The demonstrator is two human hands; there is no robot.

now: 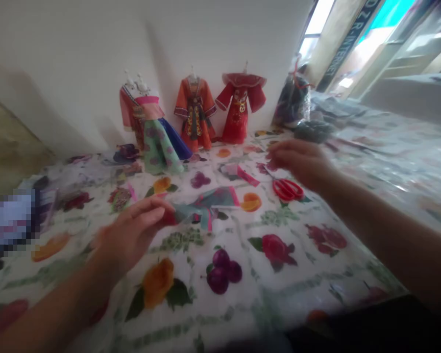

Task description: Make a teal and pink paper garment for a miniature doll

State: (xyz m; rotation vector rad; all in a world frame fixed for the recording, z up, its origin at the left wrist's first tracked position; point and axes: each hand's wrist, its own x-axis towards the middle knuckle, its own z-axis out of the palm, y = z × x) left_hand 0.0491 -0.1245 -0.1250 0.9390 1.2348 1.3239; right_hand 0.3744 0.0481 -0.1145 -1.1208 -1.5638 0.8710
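Note:
A small grey-green garment [215, 198] with pink edging lies flat on the fruit-print tablecloth [242, 314]. My left hand [134, 228] is at its left end, thumb and fingertips closed on the cloth there. To the right, my right hand [301, 162] hovers just above the tips of red-handled scissors [287, 189]; its fingers are loosely extended and nothing shows in them. The scissors lie on the tablecloth. Between the garment and the scissors rests a short pink strip [247, 176].
Small dresses on stands line the wall: a green one [159, 142], an orange one [194, 115] and a red one [240, 108]. A tied plastic bag [293, 100] stands at the back right. Clear plastic sheeting [397, 157] covers the right side.

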